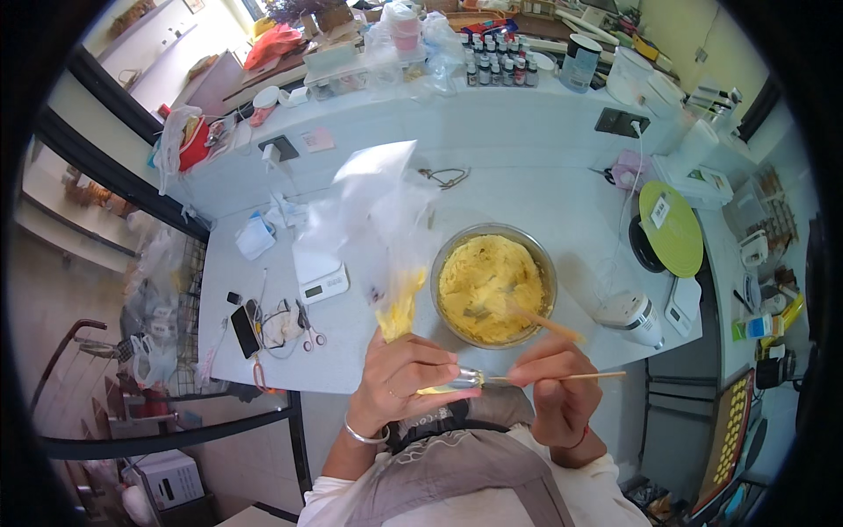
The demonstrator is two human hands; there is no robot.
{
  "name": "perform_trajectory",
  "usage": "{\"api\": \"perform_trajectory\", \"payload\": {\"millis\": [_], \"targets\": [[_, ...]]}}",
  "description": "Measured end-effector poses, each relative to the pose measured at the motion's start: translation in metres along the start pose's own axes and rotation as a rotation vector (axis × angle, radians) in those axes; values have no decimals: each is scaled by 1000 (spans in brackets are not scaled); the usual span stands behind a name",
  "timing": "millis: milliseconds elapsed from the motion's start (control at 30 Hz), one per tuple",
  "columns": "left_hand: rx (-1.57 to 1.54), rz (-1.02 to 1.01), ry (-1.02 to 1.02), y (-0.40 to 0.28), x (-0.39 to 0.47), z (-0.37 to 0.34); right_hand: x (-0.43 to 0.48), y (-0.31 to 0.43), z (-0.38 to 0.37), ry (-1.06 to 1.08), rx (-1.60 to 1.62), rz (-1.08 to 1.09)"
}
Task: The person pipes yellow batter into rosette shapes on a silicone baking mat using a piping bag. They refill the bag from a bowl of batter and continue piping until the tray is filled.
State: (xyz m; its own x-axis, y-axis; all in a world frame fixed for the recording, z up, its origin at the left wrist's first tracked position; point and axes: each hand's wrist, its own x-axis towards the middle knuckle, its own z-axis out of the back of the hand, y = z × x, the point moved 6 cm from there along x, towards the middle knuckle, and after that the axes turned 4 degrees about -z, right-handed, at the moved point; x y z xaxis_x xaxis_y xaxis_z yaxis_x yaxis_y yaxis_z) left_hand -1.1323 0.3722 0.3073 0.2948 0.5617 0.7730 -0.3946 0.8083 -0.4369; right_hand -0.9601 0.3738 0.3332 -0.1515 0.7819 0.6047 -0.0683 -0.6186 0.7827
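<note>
My left hand (408,372) grips the lower end of a clear plastic piping bag (388,224) smeared with yellow dough. From between its fingers a metal piping nozzle (470,377) points right, with yellow dough at its toothed tip. A thin wooden skewer (593,376) is pinched in my right hand (556,385), its left end at the nozzle's opening. Just beyond both hands stands a steel bowl (552,263) of yellow dough (490,277). A spatula with a wooden handle (546,324) leans in the bowl, its blade mostly sunk in the dough.
Left on the table are a white kitchen scale (324,283), a phone (245,331) and scissors (309,329). At right stand a white hand mixer (629,319) and a green round mat (672,229). A tray of piped yellow pieces (724,441) lies far right. Small bottles (500,69) line the back ledge.
</note>
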Motion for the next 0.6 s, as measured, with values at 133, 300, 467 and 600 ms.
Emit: {"api": "perform_trajectory", "payload": {"millis": [133,300,467,600], "targets": [[78,-42,10,-3,1,3,2,-1,-2,25,29,-63],[115,-66,28,-6,4,5,5,-1,-6,34,5,-32],[116,-54,29,-5,2,5,3,-1,-6,4,14,-3],[-3,18,25,3,-4,0,-12,-7,14,-219,97,76]]}}
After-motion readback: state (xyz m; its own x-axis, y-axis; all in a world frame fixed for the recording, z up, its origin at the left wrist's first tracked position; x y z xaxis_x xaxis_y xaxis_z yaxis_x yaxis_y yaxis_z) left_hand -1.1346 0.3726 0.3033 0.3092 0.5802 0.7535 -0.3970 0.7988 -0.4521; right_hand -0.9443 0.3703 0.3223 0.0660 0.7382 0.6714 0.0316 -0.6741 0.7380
